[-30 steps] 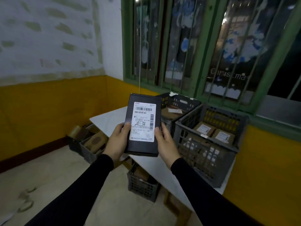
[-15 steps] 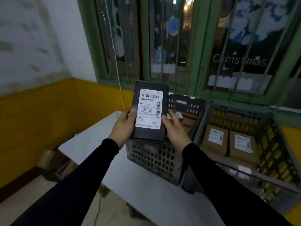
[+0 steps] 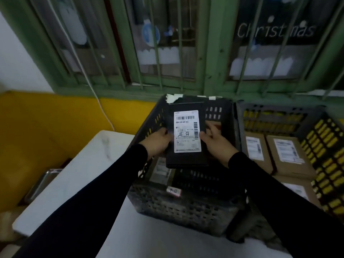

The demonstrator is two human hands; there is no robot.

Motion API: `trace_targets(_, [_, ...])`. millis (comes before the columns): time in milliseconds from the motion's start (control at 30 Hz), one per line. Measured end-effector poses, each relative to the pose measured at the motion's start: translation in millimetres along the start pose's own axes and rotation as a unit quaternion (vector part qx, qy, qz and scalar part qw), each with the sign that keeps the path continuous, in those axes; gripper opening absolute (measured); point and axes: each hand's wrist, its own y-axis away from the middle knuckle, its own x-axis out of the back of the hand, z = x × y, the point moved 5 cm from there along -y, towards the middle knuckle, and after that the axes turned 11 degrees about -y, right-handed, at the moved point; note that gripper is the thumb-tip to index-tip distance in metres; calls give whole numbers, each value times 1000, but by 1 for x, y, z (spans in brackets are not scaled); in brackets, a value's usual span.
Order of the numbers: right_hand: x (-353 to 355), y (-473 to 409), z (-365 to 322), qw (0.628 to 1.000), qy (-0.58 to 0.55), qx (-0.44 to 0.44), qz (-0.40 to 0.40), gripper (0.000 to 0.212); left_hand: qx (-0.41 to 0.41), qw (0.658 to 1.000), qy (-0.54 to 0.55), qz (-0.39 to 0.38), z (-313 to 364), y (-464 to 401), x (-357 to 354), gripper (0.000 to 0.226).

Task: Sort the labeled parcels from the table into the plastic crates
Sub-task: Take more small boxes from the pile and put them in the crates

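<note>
A flat black parcel point(image 3: 186, 157) with a white shipping label is held over the open top of the left dark crate point(image 3: 186, 207). My left hand point(image 3: 158, 141) grips its left edge and my right hand point(image 3: 216, 142) grips its right edge, thumbs on the label side. Under the parcel, inside that crate, part of another labeled parcel point(image 3: 161, 170) shows. The right grey crate point(image 3: 275, 110) holds brown cardboard parcels point(image 3: 286, 155) with white labels.
Both crates stand side by side on a white table point(image 3: 80, 175) against a yellow wall and a green barred window point(image 3: 186, 43). A white cable point(image 3: 104, 112) hangs down to the table's back corner. A metal object point(image 3: 42, 181) sits below the table's left edge.
I have stepped up to the table and the view now looks down on the crates. The parcel went from raised in front of me to low over the left crate, both hands still holding it.
</note>
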Motion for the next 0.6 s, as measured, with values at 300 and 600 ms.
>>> trace_targets(300, [-17, -24, 74, 969, 65, -240, -2, 36, 65, 959, -111, -252, -63, -74, -27, 17])
trace_targets(600, [-76, -52, 125, 918, 58, -387, -72, 44, 259, 905, -165, -294, -111, -81, -24, 46])
